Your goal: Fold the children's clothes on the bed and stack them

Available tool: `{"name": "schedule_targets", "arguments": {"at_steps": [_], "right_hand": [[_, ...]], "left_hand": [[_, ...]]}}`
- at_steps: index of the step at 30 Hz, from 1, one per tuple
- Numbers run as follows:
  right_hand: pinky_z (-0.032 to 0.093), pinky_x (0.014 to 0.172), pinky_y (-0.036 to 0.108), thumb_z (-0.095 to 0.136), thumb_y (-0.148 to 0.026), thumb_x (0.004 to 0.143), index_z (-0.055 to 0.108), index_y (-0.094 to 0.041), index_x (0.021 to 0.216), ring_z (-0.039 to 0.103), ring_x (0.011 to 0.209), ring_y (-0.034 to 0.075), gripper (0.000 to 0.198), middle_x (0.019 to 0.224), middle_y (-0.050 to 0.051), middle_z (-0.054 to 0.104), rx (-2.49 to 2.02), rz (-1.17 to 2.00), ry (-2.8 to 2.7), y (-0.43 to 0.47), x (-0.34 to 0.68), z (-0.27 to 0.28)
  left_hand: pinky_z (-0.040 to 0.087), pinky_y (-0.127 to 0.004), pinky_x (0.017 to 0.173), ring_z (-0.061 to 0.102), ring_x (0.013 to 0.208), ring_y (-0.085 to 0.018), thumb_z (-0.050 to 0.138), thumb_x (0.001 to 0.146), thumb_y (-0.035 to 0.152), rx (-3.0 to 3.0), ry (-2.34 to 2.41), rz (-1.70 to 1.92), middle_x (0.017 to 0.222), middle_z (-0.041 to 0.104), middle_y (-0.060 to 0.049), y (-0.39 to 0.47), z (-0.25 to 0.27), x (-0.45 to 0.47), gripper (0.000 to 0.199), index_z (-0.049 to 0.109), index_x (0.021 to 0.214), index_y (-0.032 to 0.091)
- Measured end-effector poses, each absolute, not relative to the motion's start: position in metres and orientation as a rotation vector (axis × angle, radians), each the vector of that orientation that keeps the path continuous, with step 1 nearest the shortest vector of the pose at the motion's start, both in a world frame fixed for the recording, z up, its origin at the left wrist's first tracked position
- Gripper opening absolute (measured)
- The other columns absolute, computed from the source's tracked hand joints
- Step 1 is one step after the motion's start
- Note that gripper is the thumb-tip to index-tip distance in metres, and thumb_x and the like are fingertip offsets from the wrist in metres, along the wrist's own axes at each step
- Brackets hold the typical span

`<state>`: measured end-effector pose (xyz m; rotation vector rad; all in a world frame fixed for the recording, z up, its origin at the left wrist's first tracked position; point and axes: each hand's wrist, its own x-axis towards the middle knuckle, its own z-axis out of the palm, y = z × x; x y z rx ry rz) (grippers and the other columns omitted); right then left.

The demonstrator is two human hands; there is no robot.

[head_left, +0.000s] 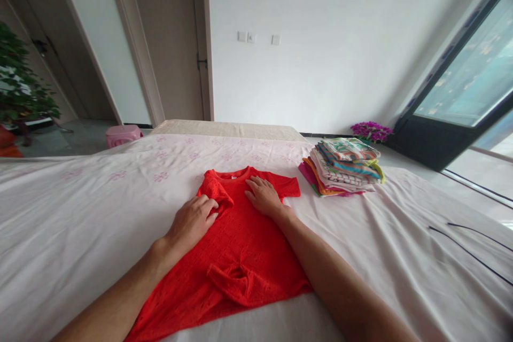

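Observation:
A red short-sleeved shirt (250, 232) with small eyelet holes lies spread on the bed, its neckline facing away from me. My left hand (194, 219) has its fingers curled on the shirt's left sleeve, which is folded in over the body; the fingertips are partly hidden by cloth. Flat on the upper chest, to the right of the neckline, rests my right hand (262, 196), fingers stretched out. The right sleeve points outward. Near the bottom, the front is gathered in a twist with a small opening, and the hem lies slanted.
A stack of folded clothes (344, 168) stands on the pale bedsheet (100, 214), right of the shirt. Two dark cords (468, 251) lie at the far right. Beyond the bed are a pink stool (123, 134), purple flowers (371, 131) and a leafy plant (22, 85).

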<state>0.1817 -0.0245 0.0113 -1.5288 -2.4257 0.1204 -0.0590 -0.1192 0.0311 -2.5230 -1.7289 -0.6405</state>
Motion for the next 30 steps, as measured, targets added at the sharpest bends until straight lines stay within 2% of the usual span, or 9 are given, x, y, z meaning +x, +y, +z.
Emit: {"name": "schedule_targets", "arguments": {"at_steps": [4,8,11,13,17,23,25,30], "right_hand": [[0.019,0.117,0.042,0.039,-0.045,0.098,0.044,-0.022,0.145,0.028,0.144,0.022,0.052,0.154,0.009,0.038,-1.533,0.122,-2.433,-0.025,0.182,0.011],[0.019,0.117,0.043,0.039,-0.045,0.098,0.045,-0.023,0.145,0.029,0.144,0.022,0.052,0.154,0.009,0.039,-1.532,0.126,-2.431,-0.025,0.182,0.012],[0.019,0.117,0.043,0.04,-0.045,0.098,0.045,-0.023,0.145,0.03,0.143,0.022,0.052,0.153,0.009,0.039,-1.53,0.129,-2.431,-0.025,0.182,0.012],[0.018,0.117,0.043,0.039,-0.045,0.098,0.045,-0.022,0.145,0.029,0.143,0.022,0.052,0.153,0.01,0.039,-1.532,0.126,-2.431,-0.025,0.182,0.012],[0.018,0.117,0.042,0.038,-0.045,0.099,0.045,-0.022,0.145,0.029,0.144,0.022,0.052,0.153,0.01,0.039,-1.529,0.121,-2.435,-0.025,0.182,0.012],[0.019,0.117,0.042,0.039,-0.045,0.098,0.045,-0.022,0.145,0.03,0.143,0.022,0.052,0.153,0.01,0.039,-1.526,0.128,-2.43,-0.025,0.182,0.013],[0.018,0.117,0.042,0.039,-0.044,0.098,0.045,-0.022,0.145,0.029,0.143,0.022,0.052,0.153,0.01,0.039,-1.532,0.131,-2.431,-0.025,0.181,0.013],[0.019,0.117,0.041,0.039,-0.044,0.098,0.045,-0.02,0.144,0.03,0.143,0.022,0.052,0.153,0.009,0.04,-1.532,0.125,-2.436,-0.026,0.181,0.015]], "left_hand": [[0.044,-0.03,0.077,0.06,0.082,-0.018,0.047,0.091,0.016,-2.506,-1.737,-0.602,0.083,0.063,-0.004,-0.117,0.029,-0.06,0.018,0.062,0.083,0.022],[0.044,-0.031,0.079,0.061,0.087,-0.021,0.054,0.09,0.024,-2.451,-1.743,-0.503,0.092,0.064,-0.006,-0.119,0.03,-0.06,0.01,0.063,0.093,0.022],[0.044,-0.035,0.077,0.061,0.09,-0.025,0.058,0.087,0.026,-2.363,-1.789,-0.395,0.096,0.065,-0.009,-0.121,0.034,-0.06,0.012,0.064,0.096,0.021],[0.042,-0.036,0.076,0.062,0.088,-0.026,0.054,0.088,0.023,-2.336,-1.783,-0.339,0.092,0.065,-0.009,-0.122,0.036,-0.06,0.01,0.064,0.09,0.02],[0.041,-0.035,0.073,0.061,0.082,-0.024,0.045,0.091,0.019,-2.302,-1.767,-0.36,0.084,0.065,-0.008,-0.121,0.038,-0.059,0.019,0.062,0.082,0.02],[0.042,-0.035,0.076,0.063,0.088,-0.026,0.054,0.089,0.026,-2.347,-1.808,-0.355,0.093,0.066,-0.01,-0.123,0.038,-0.058,0.012,0.064,0.093,0.02],[0.042,-0.036,0.075,0.064,0.089,-0.027,0.056,0.087,0.024,-2.335,-1.842,-0.316,0.095,0.066,-0.011,-0.125,0.041,-0.057,0.012,0.064,0.095,0.019],[0.041,-0.032,0.069,0.064,0.078,-0.021,0.046,0.088,0.012,-2.3,-1.907,-0.266,0.088,0.068,-0.008,-0.125,0.046,-0.056,0.017,0.061,0.087,0.019]]}}
